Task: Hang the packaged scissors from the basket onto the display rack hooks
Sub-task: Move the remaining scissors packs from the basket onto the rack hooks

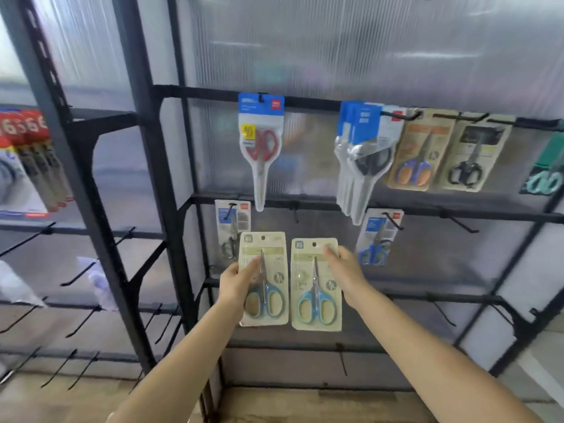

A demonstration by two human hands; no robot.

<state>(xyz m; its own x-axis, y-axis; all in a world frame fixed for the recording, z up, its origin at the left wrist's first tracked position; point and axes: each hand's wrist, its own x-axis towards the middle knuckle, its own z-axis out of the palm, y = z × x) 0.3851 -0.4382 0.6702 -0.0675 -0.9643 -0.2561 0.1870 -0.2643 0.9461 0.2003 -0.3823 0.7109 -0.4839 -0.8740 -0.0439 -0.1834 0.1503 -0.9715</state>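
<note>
Cream-carded scissor packs, one in each grip: left hand (236,280) pinches the left pack (264,279), right hand (345,270) the right pack (316,285) (both upright), before the rack (171,209).

I see a matt black metal display rack (171,209) carrying thin black wire hooks (457,222), backed by a ribbed, translucent plastic wall panel (335,47) with a soft sheen. The two cream card-backed scissor packs (316,285) have glossy clear plastic blisters over steel blades and smooth blue plastic handles. The floor below (274,404) looks like pale matt wood boards.
</note>
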